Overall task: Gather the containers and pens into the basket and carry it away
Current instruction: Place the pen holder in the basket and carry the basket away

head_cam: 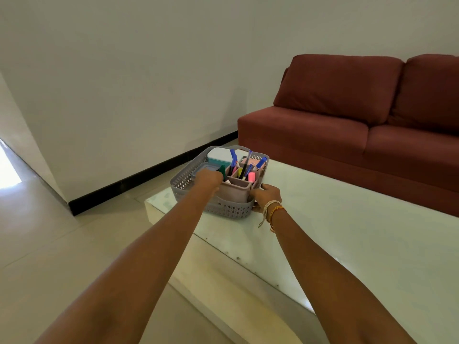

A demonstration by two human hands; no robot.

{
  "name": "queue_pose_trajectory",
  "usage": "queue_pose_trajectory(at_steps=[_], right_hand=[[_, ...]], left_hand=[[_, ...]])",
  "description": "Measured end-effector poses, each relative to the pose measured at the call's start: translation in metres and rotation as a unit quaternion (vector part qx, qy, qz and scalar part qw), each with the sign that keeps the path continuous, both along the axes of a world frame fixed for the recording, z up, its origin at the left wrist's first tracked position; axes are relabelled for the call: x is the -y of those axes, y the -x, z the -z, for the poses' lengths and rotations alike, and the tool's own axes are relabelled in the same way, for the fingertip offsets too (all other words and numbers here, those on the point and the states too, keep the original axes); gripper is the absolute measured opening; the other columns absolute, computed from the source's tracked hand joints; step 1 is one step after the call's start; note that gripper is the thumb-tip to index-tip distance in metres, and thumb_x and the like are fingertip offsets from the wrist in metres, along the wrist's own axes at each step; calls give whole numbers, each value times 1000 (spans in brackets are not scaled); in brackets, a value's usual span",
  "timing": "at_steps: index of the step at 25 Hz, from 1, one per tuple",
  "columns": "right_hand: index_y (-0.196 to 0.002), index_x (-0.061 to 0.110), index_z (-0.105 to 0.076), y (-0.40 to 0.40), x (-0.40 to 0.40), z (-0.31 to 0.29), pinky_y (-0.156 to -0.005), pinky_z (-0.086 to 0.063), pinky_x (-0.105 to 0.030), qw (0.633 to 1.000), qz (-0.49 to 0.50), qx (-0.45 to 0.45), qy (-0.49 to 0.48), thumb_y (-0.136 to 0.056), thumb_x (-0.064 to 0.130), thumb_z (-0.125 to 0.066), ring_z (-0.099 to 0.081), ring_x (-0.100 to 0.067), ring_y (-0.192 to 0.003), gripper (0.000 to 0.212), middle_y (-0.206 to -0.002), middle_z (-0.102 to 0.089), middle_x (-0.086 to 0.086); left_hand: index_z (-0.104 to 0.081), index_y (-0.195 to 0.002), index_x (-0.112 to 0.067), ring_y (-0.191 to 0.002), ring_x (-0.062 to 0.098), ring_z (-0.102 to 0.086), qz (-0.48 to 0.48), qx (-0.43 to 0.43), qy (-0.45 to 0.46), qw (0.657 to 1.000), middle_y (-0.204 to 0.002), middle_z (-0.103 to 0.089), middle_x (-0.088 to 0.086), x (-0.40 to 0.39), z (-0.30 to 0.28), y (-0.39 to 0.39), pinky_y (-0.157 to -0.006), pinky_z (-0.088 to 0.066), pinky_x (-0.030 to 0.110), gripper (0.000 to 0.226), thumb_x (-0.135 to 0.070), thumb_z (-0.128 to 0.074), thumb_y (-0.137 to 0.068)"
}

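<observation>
Both bare forearms enter from the bottom edge, at 7 and 5 o'clock, and run nearly straight toward the middle of the view, elbows almost fully extended. They converge on a grey perforated plastic basket point(224, 209) that sits on the near-left corner of a white glossy low table point(347, 239).

Left hand point(208, 180): reaches over the basket's near rim and into it, knuckles up, fingers curled downward. The fingertips are hidden behind the hand, next to a green marker point(222, 170); cannot tell whether they grip anything.

Right hand point(266, 194): at the basket's 4 o'clock corner, fingers wrapped around the outside of the rim and wall, gripping it. Thread bracelets point(272, 211), white and orange, circle that wrist.

Basket contents:
- beige plastic divided pen holder point(237, 191), against the near wall, between the two hands
- blue pens point(233, 158) and a pink highlighter point(251, 177), standing upright in the holder
- white-lidded teal container point(219, 156), at the basket's 11 o'clock
- grey-lidded clear flat container point(202, 170), at its 9 o'clock, partly behind the left hand
- a pink box point(253, 161), at the 1 o'clock corner, mostly hidden by the pens

Basket base rests on the table top; no visible lift.

Surroundings: dark red fabric sofa point(360, 115) at 2 o'clock beyond the table, against a plain white wall point(136, 83) with a black skirting strip point(149, 177). Pale tiled floor point(49, 244) at 8 o'clock.
</observation>
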State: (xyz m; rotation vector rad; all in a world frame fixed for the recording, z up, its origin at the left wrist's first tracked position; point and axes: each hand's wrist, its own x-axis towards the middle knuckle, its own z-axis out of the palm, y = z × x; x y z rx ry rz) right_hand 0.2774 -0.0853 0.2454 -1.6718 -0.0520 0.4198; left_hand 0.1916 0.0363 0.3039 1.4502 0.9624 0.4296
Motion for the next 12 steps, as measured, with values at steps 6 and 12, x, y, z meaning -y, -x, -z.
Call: queue_pose_trajectory(at_steps=[6,12], right_hand=[[-119,8,-67,57,21,11,-76,-59,-54,999,19,-5,-28,-68,0,-72,-67,-37,-96,52,-111,-70,-15],[-99,8,-72,110,14,13,-61,-61,-42,998,-22,-7,-55,-69,-9,-66,-69,-29,-78,35,-92,-73,-12]], left_hand=[[-32,-142,-18,-128,31,-38,-152,-39,-229,961,-141,-34,14,7,41,92,-102,-42,46,73,-10,-68,-79],[-18,-140,-29,-105,33,-55,-136,139,254,948,-120,-46,16,-19,57,172,-83,-54,56,74,-17,-64,-83]])
